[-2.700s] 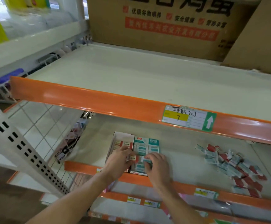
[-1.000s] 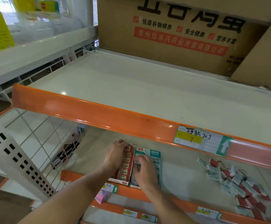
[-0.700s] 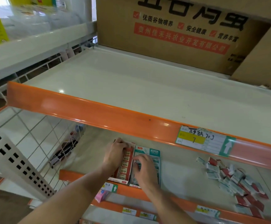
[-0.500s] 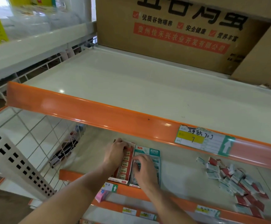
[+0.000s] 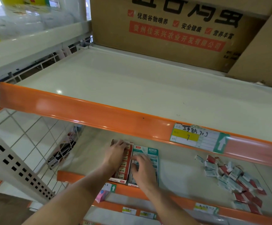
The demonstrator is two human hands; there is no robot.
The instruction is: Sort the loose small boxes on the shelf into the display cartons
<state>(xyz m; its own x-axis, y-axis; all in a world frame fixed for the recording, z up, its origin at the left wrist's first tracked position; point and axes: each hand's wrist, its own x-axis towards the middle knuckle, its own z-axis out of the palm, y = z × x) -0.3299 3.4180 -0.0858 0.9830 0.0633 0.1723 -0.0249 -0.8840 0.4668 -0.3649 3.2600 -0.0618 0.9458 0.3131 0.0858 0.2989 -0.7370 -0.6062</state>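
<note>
As before, left hand (image 5: 115,155) on red carton (image 5: 124,166), right hand (image 5: 142,170) on teal carton (image 5: 153,153).

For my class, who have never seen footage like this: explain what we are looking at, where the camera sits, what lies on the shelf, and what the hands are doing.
No machine here: a person wears one camera on the head, looking down at both hands. On the lower shelf stand two display cartons side by side. The left hand rests on the red carton, fingers over its far end. The right hand lies on the teal carton, fingers slightly bent. Whether either hand holds a box cannot be seen. Loose small boxes lie scattered to the right.
</note>
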